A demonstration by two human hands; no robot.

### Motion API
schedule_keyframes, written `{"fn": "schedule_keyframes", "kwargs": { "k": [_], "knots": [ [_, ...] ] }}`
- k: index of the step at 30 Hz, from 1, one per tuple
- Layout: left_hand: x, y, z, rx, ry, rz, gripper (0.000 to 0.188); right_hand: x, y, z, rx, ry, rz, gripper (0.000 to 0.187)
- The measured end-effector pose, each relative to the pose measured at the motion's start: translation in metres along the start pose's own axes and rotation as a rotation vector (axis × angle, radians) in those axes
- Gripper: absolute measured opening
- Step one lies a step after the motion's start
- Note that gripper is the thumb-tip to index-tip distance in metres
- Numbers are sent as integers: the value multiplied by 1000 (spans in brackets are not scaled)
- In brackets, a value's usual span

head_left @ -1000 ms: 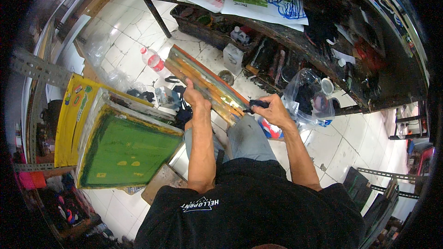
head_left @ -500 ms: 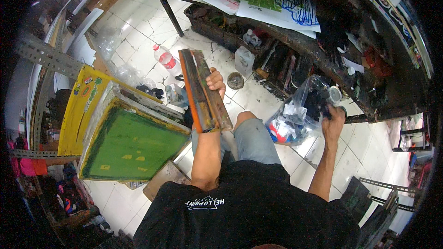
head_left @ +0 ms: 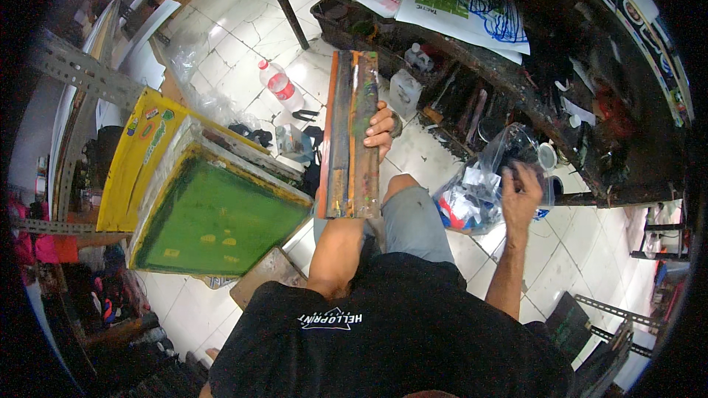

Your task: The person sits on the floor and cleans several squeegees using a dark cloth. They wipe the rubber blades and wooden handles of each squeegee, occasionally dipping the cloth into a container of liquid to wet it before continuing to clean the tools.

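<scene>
My left hand [head_left: 381, 130] grips a long screen-printing squeegee [head_left: 366, 133] from its right side. Its wooden body is stained with ink, an orange strip runs along the left edge, and it stands nearly upright over my left forearm. The thumb is hidden behind it. On the right, my right hand [head_left: 522, 190] is over a clear plastic bag [head_left: 481, 177] with its fingers bent together. What the fingers hold, if anything, is hard to make out. Crumpled white, red, blue and dark bits show inside the bag.
A green printing screen [head_left: 221, 214] leans at left before a yellow panel [head_left: 140, 162]. A bottle with a red label [head_left: 281, 87] stands on the tiled floor [head_left: 228, 55]. A dark workbench [head_left: 453, 51] bears printed sheets [head_left: 461, 11]; a white jug [head_left: 405, 92] sits near its lower shelf.
The squeegee in my left hand has shifted right and turned more upright. My right hand has moved slightly left over the bag, its fingers now more bent. The view has shifted slightly.
</scene>
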State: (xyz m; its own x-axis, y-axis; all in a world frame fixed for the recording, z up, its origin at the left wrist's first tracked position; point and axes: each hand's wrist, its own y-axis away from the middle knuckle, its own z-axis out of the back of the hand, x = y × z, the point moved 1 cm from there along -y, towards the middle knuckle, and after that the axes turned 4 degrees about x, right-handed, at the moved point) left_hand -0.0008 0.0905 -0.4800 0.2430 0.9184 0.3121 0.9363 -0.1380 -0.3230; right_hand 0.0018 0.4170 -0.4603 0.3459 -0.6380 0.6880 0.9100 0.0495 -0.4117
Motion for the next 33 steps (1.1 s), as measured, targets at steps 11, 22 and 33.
{"fn": "schedule_keyframes", "kwargs": {
  "k": [11, 22, 33],
  "knots": [
    [12, -3, 49, 171, 59, 62, 49, 107, 38, -99, 900, -1182, -618, 31],
    [24, -10, 34, 92, 34, 50, 50, 118, 37, -105, 766, -1216, -631, 38],
    [23, -17, 27, 111, 111, 79, 48, 134, 39, -105, 761, -1225, -573, 40]
  ]
}}
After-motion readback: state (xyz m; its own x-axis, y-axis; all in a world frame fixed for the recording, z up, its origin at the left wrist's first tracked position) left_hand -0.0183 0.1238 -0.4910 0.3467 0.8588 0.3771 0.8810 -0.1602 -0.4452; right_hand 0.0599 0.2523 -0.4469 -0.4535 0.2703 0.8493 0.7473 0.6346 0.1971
